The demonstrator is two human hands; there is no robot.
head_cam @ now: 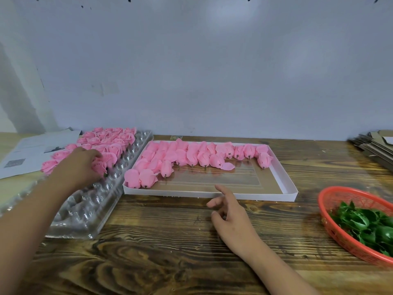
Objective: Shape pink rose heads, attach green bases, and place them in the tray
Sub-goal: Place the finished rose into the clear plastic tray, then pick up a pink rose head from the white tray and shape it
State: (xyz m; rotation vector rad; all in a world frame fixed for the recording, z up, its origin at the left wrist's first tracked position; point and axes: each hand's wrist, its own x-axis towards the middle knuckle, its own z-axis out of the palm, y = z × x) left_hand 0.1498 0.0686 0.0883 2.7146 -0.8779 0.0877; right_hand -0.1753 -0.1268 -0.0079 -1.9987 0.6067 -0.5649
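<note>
The left hand (78, 165) pinches a rose (100, 167) over the tray (102, 201), right hand (229, 211) loose and empty; pressing hard could crush petals.

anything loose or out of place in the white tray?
One thing: a single loose pink petal lies flat on the white tray floor, just right of the front row of rose heads, detached from any bud. One rose head also sits alone toward the right, forward of the back row.
</note>
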